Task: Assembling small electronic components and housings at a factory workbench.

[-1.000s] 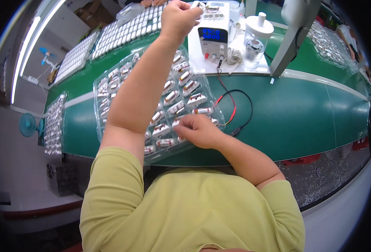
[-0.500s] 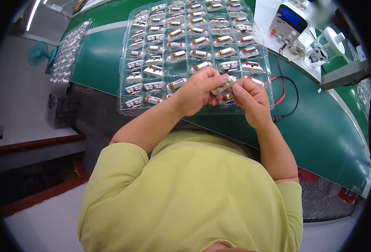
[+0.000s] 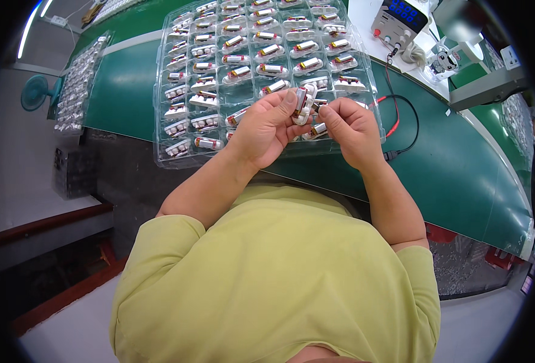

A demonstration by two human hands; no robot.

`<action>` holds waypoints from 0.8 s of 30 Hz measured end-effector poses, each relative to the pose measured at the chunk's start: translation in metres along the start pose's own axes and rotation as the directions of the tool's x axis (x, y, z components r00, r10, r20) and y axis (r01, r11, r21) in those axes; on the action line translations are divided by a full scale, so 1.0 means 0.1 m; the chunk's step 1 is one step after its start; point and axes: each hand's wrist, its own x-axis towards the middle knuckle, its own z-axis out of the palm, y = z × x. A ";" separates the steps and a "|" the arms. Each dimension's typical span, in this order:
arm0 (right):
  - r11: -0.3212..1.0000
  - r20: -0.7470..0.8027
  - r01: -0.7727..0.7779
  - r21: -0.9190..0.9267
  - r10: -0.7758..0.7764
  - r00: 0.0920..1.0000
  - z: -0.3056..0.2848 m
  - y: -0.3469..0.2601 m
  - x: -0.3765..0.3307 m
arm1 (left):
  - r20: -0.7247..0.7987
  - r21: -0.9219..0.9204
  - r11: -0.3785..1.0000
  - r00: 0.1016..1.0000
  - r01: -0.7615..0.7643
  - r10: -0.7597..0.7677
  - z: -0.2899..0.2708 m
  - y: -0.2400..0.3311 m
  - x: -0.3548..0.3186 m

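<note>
My left hand grips a small white rounded plastic part with a silver battery cell on it, thumb on one side and fingers beneath. The part stands tilted nearly upright, its battery face turned leftward. Close to its right side, my right hand is closed in a pinch. A small dark bit shows at those fingertips, too small to name. Both hands are above the near edge of a clear plastic tray, whose pockets hold several similar white parts with batteries.
On the green table, red and black leads run from a power supply at the back right. A white spool and a grey arm stand beyond. Another filled tray lies far left, beside a teal fan.
My left hand has turned the white part from lying slanted to nearly upright, showing its battery. My right fingertips have shifted slightly left and down the part's side. The whole view has shifted a little.
</note>
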 end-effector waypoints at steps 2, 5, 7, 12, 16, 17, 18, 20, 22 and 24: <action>0.999 -0.009 0.038 -0.012 -0.038 0.999 0.05 -0.04 -0.01 | -0.001 0.009 1.000 1.000 -0.014 0.014 0.00 -0.02 0.00; 0.994 -0.032 0.036 -0.101 -0.039 0.999 0.07 -0.04 -0.02 | -0.009 0.028 0.999 1.000 -0.017 0.018 0.01 -0.03 -0.02; 0.992 -0.035 0.037 -0.119 -0.041 0.999 0.07 -0.06 -0.02 | 0.028 0.029 0.999 0.999 -0.018 0.017 0.00 -0.05 -0.02; 0.970 0.008 0.021 -0.241 -0.019 1.000 -0.02 -0.14 -0.02 | -0.037 0.103 0.994 0.998 -0.045 0.049 0.02 -0.07 -0.02; 0.941 0.088 -0.046 -0.336 0.080 0.993 -0.11 -0.24 -0.02 | -0.042 0.273 0.961 0.998 -0.040 0.053 0.02 -0.09 -0.03; 0.930 0.097 -0.049 -0.365 0.091 0.991 -0.11 -0.24 -0.01 | -0.043 0.273 0.961 0.998 -0.040 0.054 0.03 -0.11 -0.02; 0.930 0.099 -0.049 -0.365 0.090 0.991 -0.11 -0.24 -0.02 | -0.047 0.297 0.951 0.993 -0.090 0.108 0.03 -0.14 -0.01; 0.923 0.081 0.004 -0.385 0.029 0.996 -0.11 -0.21 -0.02 | -0.045 0.321 0.937 0.986 -0.140 0.163 0.05 -0.14 -0.01; 0.926 0.052 0.048 -0.375 -0.030 0.998 -0.08 -0.17 -0.02 | -0.005 0.531 0.820 0.967 -0.212 0.254 0.07 -0.10 -0.03; 0.927 0.026 0.092 -0.363 -0.088 0.996 -0.05 -0.15 -0.01 | 0.089 0.634 0.697 0.927 -0.334 0.364 0.01 -0.08 0.00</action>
